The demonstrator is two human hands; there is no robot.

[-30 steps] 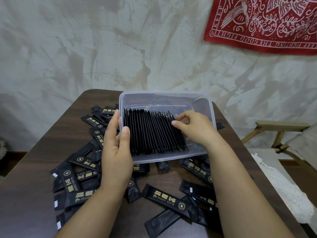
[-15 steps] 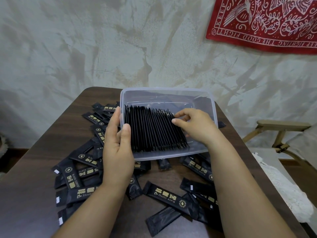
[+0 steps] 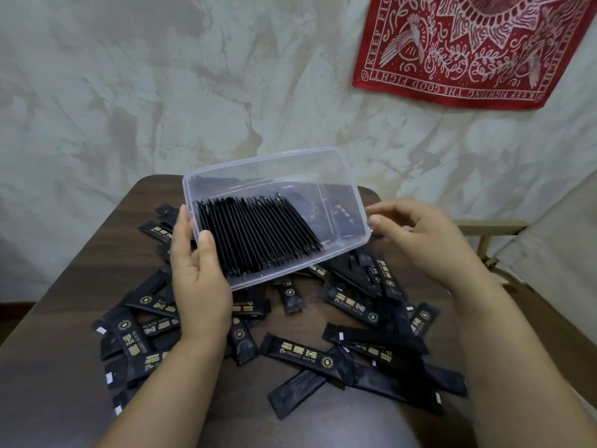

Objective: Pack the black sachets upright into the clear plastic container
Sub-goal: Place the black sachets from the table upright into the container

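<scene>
The left hand gripped the clear container at its near left corner, thumb over the rim, holding it tilted above the counter. The packed sachets stood on edge in its left part. The right hand hung by the right rim, fingers loosely bent, holding nothing. Packing seemed midway; the next move would likely call for picking up one of the loose sachets and slotting it in beside the row.

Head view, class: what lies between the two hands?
The clear plastic container holding packed black sachets lies between left hand and right hand; head view.
</scene>
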